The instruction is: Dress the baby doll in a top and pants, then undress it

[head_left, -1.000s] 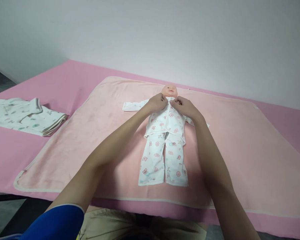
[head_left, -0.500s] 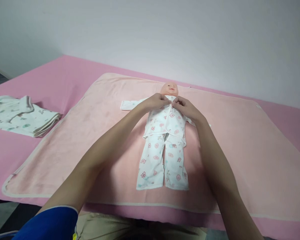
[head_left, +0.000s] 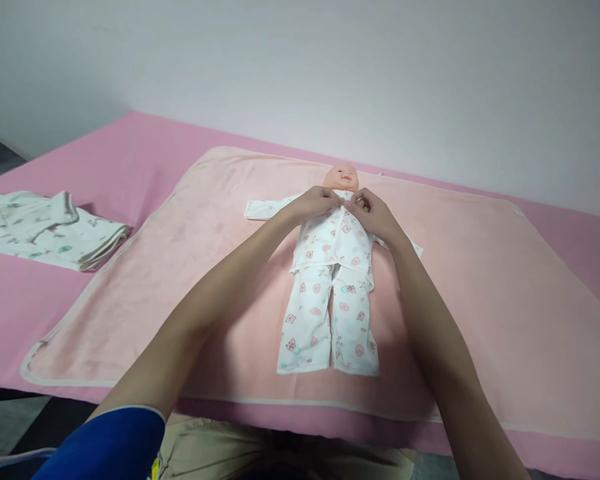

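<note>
A baby doll (head_left: pixel 341 177) lies on its back on a pink blanket (head_left: pixel 190 220), its head toward the wall. It wears a white printed baby shirt (head_left: pixel 330 240) and matching baby pants (head_left: pixel 307 327). Both my hands meet at the upper front of the shirt, just below the doll's chin. My left hand (head_left: pixel 320 200) pinches the shirt's front edge. Opposite it, my right hand (head_left: pixel 371 210) pinches the same front opening, fingers curled. Whatever small fastening lies between the fingertips is too small to make out. The shirt sleeves stretch out to both sides.
Left of the blanket lies a folded white printed cloth (head_left: pixel 50 227) with a leaf-like pattern. A pink cover (head_left: pixel 145 147) spreads over the table beneath. Behind the table rises a pale wall (head_left: pixel 330 80). The table's front edge runs close to my lap.
The whole view has shifted slightly, so things sit a little further right. Both hands stay at the shirt front, with the right fingers a bit more curled.
</note>
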The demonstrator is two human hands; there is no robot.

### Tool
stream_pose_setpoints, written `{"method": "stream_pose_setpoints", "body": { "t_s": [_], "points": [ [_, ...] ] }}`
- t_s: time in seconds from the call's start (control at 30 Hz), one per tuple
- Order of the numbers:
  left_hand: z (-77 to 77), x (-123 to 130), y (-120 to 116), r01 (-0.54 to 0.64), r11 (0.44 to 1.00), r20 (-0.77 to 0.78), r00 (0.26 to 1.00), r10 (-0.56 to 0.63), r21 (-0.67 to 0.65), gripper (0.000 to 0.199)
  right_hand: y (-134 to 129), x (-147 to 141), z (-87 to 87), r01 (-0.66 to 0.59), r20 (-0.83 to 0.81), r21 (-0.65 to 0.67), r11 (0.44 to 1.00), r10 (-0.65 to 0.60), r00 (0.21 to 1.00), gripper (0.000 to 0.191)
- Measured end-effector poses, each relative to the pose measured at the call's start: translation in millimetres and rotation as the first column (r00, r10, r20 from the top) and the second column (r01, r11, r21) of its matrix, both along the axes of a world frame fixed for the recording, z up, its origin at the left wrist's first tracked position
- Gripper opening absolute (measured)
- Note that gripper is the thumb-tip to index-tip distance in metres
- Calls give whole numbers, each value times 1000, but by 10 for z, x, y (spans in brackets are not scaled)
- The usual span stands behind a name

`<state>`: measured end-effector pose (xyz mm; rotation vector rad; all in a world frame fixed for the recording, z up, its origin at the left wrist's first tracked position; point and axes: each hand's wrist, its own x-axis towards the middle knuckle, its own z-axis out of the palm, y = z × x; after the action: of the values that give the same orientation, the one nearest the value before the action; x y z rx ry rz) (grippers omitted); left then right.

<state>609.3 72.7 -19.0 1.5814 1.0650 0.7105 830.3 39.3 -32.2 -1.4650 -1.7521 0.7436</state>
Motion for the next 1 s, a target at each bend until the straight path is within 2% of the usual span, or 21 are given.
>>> {"method": "stream_pose_setpoints", "body": {
  "t_s": [0.17,0.27,0.37,0.53,0.7,0.83,1.0],
  "points": [
    [-28,122,94,-133,987,-65,988,139,85,34,157,-55,34,134,46,-19,991,-133,990,47],
    [-29,216,152,-216,968,-115,966,231,128,32,276,-160,22,243,117,-3,970,-241,963,39],
    [-50,259,206,-226,964,-112,964,243,143,36,347,-234,-10,302,168,33,953,-303,938,32],
    [-113,213,329,-148,985,-95,983,157,94,43,385,-201,-18,275,134,-19,961,-270,953,39],
    [-120,193,375,-153,983,-111,980,165,105,35,421,-131,-34,205,22,-68,976,-204,979,49],
    [-85,192,342,-171,982,-107,978,179,78,23,443,-105,-61,178,-10,-81,981,-180,984,44],
    [-17,173,278,-127,988,-127,982,138,91,43,415,-129,-41,184,15,-79,980,-184,983,32]
  ]
}}
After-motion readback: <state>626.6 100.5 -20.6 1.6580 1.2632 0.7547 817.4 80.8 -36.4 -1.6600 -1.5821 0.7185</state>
